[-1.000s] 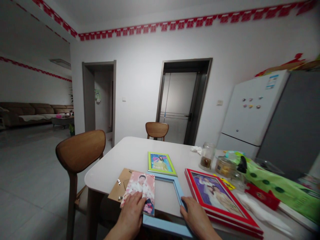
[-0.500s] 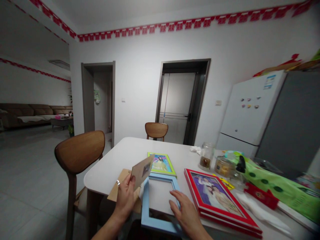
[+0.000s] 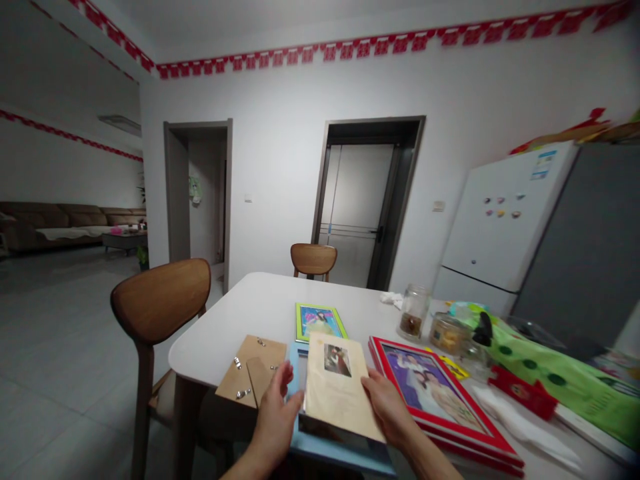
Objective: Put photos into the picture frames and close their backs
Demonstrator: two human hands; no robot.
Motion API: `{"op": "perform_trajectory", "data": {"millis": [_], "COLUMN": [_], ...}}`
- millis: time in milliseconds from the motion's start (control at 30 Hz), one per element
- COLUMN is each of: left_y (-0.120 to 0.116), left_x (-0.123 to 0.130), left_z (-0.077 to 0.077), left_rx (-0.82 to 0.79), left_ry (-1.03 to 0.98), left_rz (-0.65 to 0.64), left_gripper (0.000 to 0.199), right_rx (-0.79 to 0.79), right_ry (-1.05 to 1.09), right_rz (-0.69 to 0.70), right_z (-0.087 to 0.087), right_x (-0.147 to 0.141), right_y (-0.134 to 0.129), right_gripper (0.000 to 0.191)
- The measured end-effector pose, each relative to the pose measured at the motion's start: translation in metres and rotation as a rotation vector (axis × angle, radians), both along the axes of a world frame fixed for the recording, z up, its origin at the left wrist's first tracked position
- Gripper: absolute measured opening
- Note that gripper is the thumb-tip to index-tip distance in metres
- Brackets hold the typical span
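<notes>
My right hand (image 3: 387,408) grips the right edge of a cream sheet (image 3: 340,400) that bears a small picture of a person. The sheet is held over a light blue picture frame (image 3: 320,443) and hides most of it. Beside the sheet's left edge is my left hand (image 3: 277,410), its fingers apart and its thumb near the edge; whether it touches cannot be made out. A brown backing board (image 3: 240,370) with metal clips lies left of the frame, partly behind that hand. Beyond the sheet lies a green picture frame (image 3: 303,330) with a photo.
Red picture frames (image 3: 450,407) are stacked on the right of the white table (image 3: 225,317). Behind them stand a glass jar (image 3: 413,313), a lower jar (image 3: 447,333) and a green bag (image 3: 560,367). A wooden chair (image 3: 163,300) is at the left, another (image 3: 313,259) at the far side.
The cream sheet has come down over the blue frame, turned face up. My right hand has taken its right edge; my left hand has let go. The brown board is now more exposed.
</notes>
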State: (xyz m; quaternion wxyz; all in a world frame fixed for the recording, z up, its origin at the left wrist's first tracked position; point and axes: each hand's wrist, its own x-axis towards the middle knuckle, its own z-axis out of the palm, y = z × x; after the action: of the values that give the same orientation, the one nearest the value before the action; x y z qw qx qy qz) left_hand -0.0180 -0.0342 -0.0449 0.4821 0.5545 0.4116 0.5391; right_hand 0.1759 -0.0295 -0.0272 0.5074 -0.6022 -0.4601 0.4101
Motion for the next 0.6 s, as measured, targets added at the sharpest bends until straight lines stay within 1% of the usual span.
{"op": "perform_trajectory", "data": {"millis": [33, 100, 133, 200, 300, 367, 433, 600], "left_y": [-0.001, -0.006, -0.009, -0.014, -0.017, -0.017, -0.017, -0.020], "left_x": [-0.003, -0.006, -0.006, -0.005, -0.004, -0.006, -0.007, -0.009], "left_z": [-0.002, -0.006, -0.008, -0.012, -0.015, -0.013, -0.010, 0.002], "left_rx": [0.040, 0.111, 0.143, 0.200, 0.253, 0.253, 0.239, 0.203], "left_ry": [0.155, 0.442, 0.554, 0.697, 0.789, 0.821, 0.852, 0.926], "left_rz": [-0.005, -0.066, -0.103, -0.165, -0.198, -0.213, -0.224, -0.263], "left_gripper": [0.054, 0.049, 0.050, 0.053, 0.055, 0.056, 0.057, 0.056], "right_rx": [-0.040, -0.075, -0.071, -0.039, -0.012, -0.006, -0.018, -0.052], "right_ry": [-0.011, -0.040, -0.076, -0.184, -0.306, -0.346, -0.416, -0.747], "right_rz": [0.007, 0.012, 0.015, 0.013, 0.003, -0.016, -0.030, -0.008], "right_z": [-0.004, -0.011, -0.014, -0.017, -0.019, -0.019, -0.017, -0.011], "right_x": [0.006, 0.011, 0.011, 0.007, -0.001, -0.003, -0.002, 0.000], "right_y": [0.004, 0.011, 0.015, 0.020, 0.023, 0.023, 0.022, 0.021], "right_gripper": [0.046, 0.047, 0.047, 0.045, 0.045, 0.046, 0.048, 0.046]}}
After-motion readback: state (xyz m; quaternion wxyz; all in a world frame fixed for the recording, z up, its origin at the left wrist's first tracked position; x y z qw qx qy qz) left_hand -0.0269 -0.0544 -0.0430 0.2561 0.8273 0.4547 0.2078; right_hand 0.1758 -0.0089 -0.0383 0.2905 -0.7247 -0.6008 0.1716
